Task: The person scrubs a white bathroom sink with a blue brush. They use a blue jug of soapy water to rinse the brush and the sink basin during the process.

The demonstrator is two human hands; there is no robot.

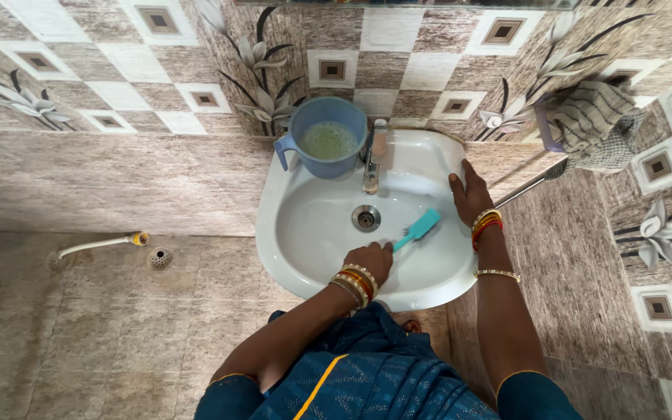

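The left hand (370, 260) is gripping a turquoise brush (418, 229), closed round its handle, with the bristle end pointing toward two o'clock inside the white washbasin (289, 233), just right of the drain (365, 218). The right hand (468, 194) is lying open and flat on the rim at three o'clock. The bowl is looking mostly clean, so the scrubbing seems well along. At twelve o'clock the tap (375, 155) is standing, a blue mug (327, 138) of cloudy liquid sitting beside it.

White wall-mounted sink (297, 257) over a tiled floor (103, 327).
A blue mug (325, 140) is set on the rim beside the tap (374, 159); a teal brush (418, 229) is held in the basin.
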